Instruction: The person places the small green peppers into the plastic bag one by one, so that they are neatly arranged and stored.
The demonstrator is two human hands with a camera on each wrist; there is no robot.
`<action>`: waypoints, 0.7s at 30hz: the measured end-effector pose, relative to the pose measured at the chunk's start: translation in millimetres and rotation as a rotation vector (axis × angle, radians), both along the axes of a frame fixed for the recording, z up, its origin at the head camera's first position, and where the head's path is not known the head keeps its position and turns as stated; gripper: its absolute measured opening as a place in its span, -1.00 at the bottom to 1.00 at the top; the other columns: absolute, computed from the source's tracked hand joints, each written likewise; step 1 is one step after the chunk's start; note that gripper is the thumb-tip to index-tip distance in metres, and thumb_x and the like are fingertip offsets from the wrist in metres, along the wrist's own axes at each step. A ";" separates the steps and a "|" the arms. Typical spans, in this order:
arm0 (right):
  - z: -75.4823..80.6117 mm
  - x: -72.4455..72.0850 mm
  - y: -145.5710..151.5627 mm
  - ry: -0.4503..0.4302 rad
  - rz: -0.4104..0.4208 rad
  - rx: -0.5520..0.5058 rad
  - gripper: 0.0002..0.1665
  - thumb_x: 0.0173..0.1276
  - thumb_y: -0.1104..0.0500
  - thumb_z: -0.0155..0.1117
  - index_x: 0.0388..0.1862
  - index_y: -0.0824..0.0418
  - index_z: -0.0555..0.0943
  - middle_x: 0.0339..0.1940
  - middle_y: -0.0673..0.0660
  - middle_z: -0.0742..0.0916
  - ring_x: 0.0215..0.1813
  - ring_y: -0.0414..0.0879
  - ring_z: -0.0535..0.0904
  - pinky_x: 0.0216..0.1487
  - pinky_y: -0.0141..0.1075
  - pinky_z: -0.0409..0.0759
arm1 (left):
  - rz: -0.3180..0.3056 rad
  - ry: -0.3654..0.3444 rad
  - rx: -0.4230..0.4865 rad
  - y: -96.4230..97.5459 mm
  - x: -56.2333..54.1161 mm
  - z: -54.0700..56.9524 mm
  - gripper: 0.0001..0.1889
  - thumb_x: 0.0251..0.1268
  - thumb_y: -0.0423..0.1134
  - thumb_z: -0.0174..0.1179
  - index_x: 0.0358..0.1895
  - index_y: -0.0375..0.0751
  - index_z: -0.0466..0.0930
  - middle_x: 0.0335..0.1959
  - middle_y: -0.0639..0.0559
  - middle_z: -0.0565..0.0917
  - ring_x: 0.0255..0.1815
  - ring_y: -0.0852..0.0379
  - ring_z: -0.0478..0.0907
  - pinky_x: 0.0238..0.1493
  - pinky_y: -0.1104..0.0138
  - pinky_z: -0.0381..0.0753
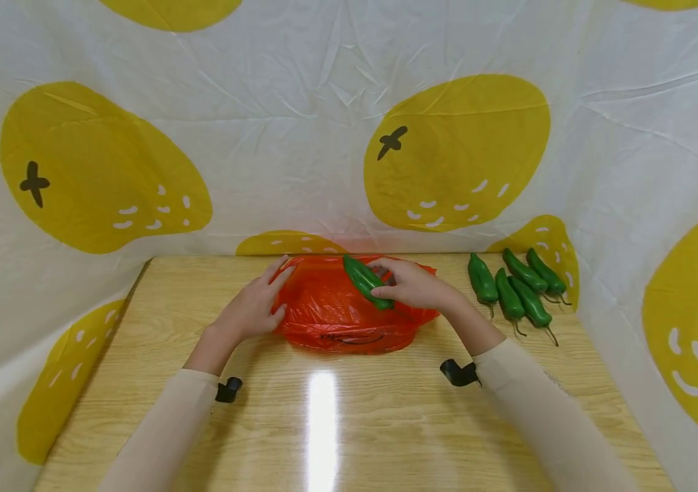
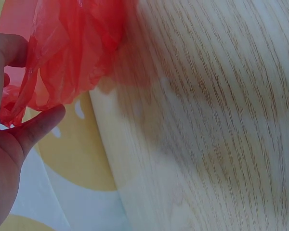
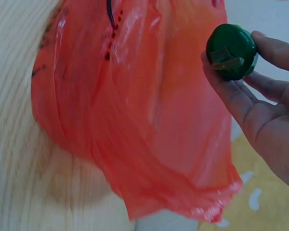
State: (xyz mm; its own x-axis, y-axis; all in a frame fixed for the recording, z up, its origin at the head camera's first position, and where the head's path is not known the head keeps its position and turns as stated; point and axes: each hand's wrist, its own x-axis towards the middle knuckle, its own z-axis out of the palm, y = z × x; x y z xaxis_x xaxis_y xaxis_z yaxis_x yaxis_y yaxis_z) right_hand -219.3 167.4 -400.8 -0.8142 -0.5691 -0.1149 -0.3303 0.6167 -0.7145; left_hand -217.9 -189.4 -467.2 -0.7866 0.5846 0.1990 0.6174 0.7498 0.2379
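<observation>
A red plastic bag lies at the middle back of the table, its mouth spread. My left hand touches the bag's left edge, fingers and thumb spread apart along its mouth. In the left wrist view, crumpled red plastic lies between the thumb and a finger. Over the bag, my right hand holds a green pepper between thumb and fingers, tilted with its tip toward the back. The right wrist view shows the stem end of that pepper beside the bag.
Several more green peppers lie at the back right of the wooden table. A white cloth with yellow fruit prints hangs behind and along both sides.
</observation>
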 end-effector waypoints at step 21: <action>-33.3 -29.7 -45.5 -0.170 -0.117 0.077 -0.41 0.45 0.03 0.35 0.27 0.42 0.60 -0.04 0.16 0.74 -0.08 -0.07 0.62 0.04 -0.20 0.63 | 0.003 -0.022 -0.008 3.5 -1.3 -0.8 -0.07 0.23 -0.28 0.29 0.66 -0.23 0.05 0.68 -0.25 0.05 0.35 -0.35 0.51 0.38 -0.10 0.50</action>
